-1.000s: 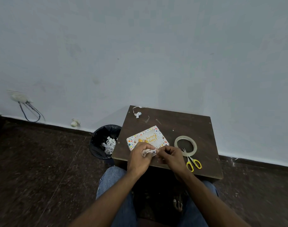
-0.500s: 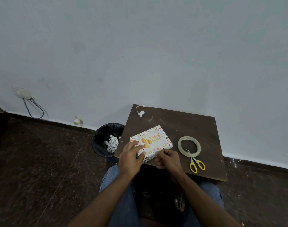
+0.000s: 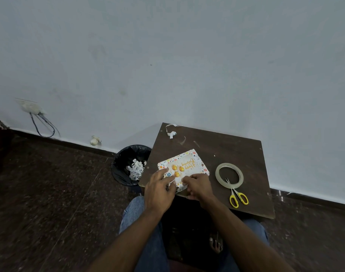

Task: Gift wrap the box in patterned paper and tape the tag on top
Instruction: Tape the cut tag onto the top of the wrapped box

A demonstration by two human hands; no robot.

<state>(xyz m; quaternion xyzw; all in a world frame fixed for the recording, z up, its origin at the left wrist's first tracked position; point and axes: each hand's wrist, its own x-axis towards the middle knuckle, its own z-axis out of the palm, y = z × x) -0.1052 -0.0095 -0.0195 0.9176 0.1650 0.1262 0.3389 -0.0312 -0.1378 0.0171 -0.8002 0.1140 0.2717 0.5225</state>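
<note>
Wrapped box (image 3: 184, 166) sits on small brown table (image 3: 216, 154), near the front-left corner, tilted w/ respect to table edges. Tag w/ gold lettering + yellow balloons (image 3: 184, 165) lies on its top face.

Left hand (image 3: 159, 188) rests on box's near-left corner, fingers spread flat over the paper. Right hand (image 3: 198, 186) at box's near edge, fingers curled; whether they pinch anything, cannot tell.

Around: tape roll (image 3: 229, 175) flat on table just right of box, apart from it. Yellow-handled scissors (image 3: 236, 194) w/ tips lying inside the roll's ring, handles toward front edge. Paper scrap (image 3: 172, 133) at far-left corner. Black bin (image 3: 131, 163) w/ crumpled paper on floor, against table's left side.

Edges: box's near corner close to table's front edge. Bare tabletop behind box & toward far-right corner. Wall runs along table's far side
</note>
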